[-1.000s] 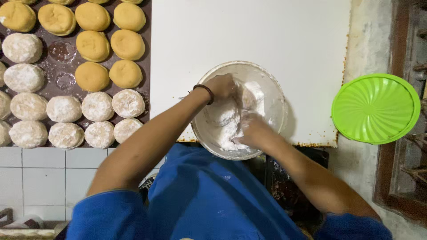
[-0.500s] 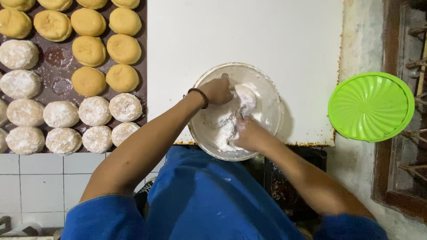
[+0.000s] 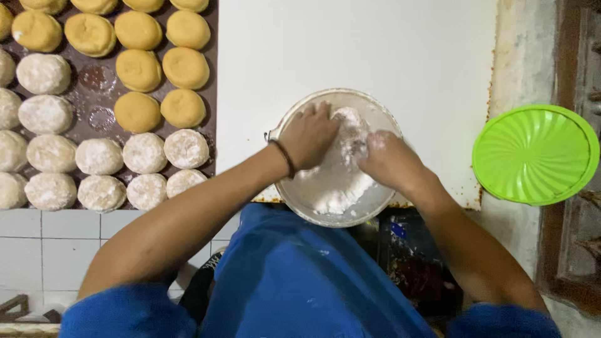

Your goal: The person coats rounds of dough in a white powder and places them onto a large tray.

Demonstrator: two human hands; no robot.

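Your left hand (image 3: 311,134): clamped on a powdered dough ball (image 3: 350,128) in the bowl (image 3: 294,188).
Your right hand (image 3: 389,159): pressing that ball.
Green lid (image 3: 535,154): beside the board's (image 3: 350,50) right edge.

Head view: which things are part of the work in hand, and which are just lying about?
In use:
- left hand and right hand, both in the bowl
- round metal bowl
- white powder and a powder-coated round bun
- dark tray of plain and powdered buns

Lying about:
- green ribbed plastic lid
- white board
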